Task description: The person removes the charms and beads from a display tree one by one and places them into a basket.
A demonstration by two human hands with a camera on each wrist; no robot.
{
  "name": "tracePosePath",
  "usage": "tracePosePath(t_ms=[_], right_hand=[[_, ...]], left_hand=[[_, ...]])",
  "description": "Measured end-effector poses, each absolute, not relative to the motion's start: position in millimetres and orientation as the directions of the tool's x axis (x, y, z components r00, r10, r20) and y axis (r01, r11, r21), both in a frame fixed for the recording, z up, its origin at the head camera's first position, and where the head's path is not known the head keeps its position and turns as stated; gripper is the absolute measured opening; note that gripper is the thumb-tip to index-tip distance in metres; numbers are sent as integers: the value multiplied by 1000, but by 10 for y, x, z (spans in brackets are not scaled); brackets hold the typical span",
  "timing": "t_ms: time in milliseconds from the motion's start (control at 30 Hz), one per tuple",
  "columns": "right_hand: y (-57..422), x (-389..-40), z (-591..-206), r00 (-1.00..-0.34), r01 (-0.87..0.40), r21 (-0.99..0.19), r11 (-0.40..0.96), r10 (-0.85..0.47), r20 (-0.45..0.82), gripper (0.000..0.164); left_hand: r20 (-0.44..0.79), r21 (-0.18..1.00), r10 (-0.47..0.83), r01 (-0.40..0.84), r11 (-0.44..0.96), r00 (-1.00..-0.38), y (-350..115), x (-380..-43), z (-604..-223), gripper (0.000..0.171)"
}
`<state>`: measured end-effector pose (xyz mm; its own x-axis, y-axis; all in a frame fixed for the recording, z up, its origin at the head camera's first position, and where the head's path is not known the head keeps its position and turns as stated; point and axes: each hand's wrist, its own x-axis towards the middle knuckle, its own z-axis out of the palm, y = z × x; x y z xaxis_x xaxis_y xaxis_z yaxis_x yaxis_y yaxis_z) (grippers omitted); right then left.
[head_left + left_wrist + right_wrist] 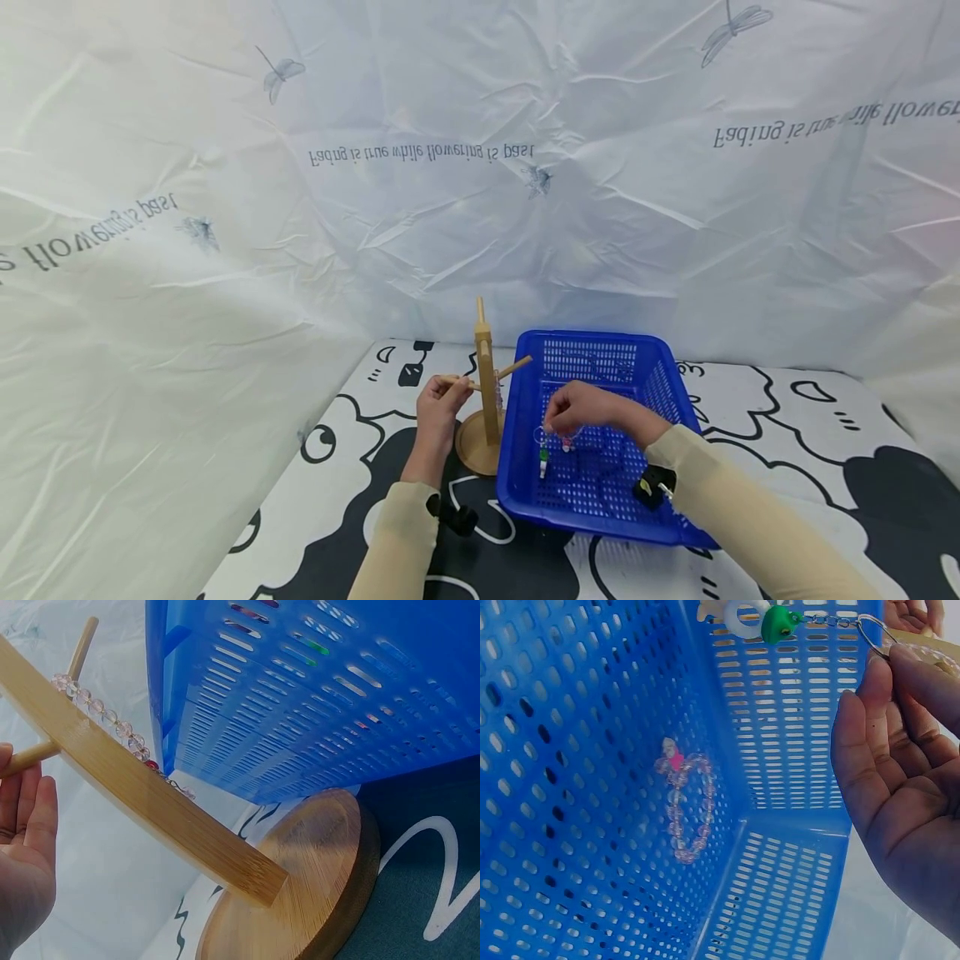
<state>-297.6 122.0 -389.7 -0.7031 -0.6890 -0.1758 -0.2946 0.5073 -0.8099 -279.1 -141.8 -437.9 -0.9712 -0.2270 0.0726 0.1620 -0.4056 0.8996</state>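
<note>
My left hand (pixel 441 408) holds the left peg (pixel 34 756) of a wooden display stand (pixel 487 392), which has a round base (pixel 300 892). A bracelet of clear pinkish beads (pixel 109 717) hangs on the stand's opposite peg. Over the blue basket (pixel 600 531), my right hand (pixel 585 406) pinches the metal ring of a keychain (pixel 780 625). From that ring dangle a short chain, a green frog-like head and a white part. Below it, a second beaded bracelet (pixel 675 817) with a pink and white charm lies in the basket.
The basket stands close to the right of the wooden stand, its slotted walls rising near the base. A black and white cartoon-print cloth (pixel 330 467) covers the table. White printed sheeting (pixel 480 233) hangs behind and at the sides.
</note>
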Motion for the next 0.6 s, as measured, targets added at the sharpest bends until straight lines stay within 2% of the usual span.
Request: tracePosePath(t_ms=[367,600], right_hand=[[1245,-2969,-3990,-694,-248,-820,516,-685,-221,24],[1253,-3008,-4041,-732,-191,-829,526,-639,-237,23]], left_hand=[[64,911,-242,156,-383,-968,-1408,-2798,-4376,16],[68,908,-243,160,-386,-968,-1404,-2793,-4385,16]])
